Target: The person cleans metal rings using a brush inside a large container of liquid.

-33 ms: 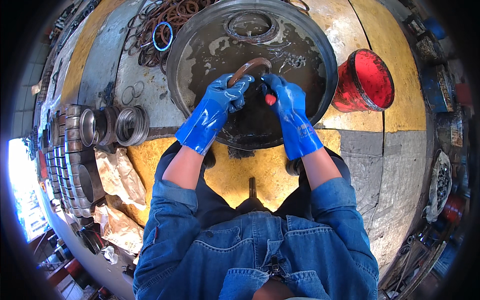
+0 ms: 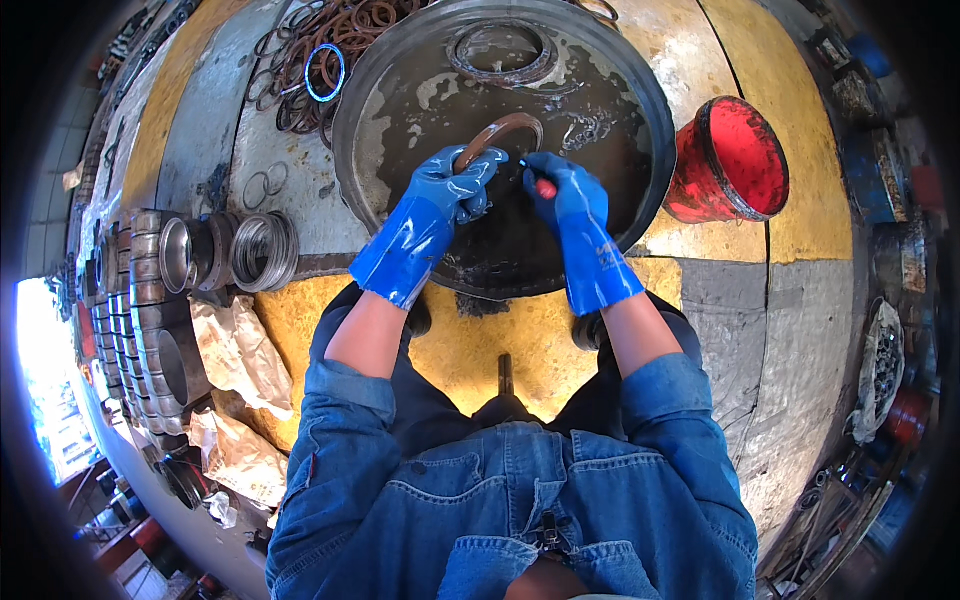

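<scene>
Both my hands wear blue rubber gloves and are over a wide dark round basin (image 2: 352, 165) of murky liquid. My left hand (image 2: 452, 185) is closed around the near left part of a brown ring (image 2: 505, 127), which is tilted up; part of it is hidden by the glove. My right hand (image 2: 570, 190) is closed around a tool with a red handle (image 2: 545, 188), close to the ring's right side. The tool's working end is too dark and small to make out. More rings (image 2: 503, 76) lie in the basin's far part.
Beyond the basin's left side is a heap of brown rings (image 2: 370, 18), with one blue ring (image 2: 326, 73). A red bucket (image 2: 745, 160) tilts at the right. Metal rings (image 2: 265, 252), stacked metal cylinders (image 2: 150, 300) and crumpled brown paper (image 2: 240, 350) are at the left.
My right hand has turned slightly and shifted a little to the left, and the red handle with it. My left hand and the ring have hardly moved.
</scene>
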Available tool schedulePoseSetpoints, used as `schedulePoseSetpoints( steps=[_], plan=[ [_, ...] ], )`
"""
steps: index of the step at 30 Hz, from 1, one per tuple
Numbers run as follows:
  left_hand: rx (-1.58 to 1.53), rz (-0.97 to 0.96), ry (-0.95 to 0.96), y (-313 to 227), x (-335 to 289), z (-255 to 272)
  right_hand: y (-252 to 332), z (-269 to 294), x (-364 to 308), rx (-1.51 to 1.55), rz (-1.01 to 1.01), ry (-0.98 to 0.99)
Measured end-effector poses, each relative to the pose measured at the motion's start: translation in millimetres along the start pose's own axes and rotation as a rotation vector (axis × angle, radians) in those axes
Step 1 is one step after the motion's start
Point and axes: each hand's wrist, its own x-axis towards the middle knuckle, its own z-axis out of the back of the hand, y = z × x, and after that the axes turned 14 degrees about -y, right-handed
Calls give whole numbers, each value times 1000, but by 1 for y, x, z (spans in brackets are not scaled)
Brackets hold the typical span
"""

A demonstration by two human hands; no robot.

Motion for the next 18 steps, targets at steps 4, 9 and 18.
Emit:
schedulePoseSetpoints(
  steps=[4, 9, 18],
  plan=[
    [-24, 0, -43, -1, -3, 1, -1, -9, 10, 301, -627, 515],
    [-22, -17, -47, 2, -4, 0, 16, 2, -14, 838, -910, 543],
    [-224, -119, -113, 4, 14, 29, 26, 50, 10, 655, -749, 389]
  ],
)
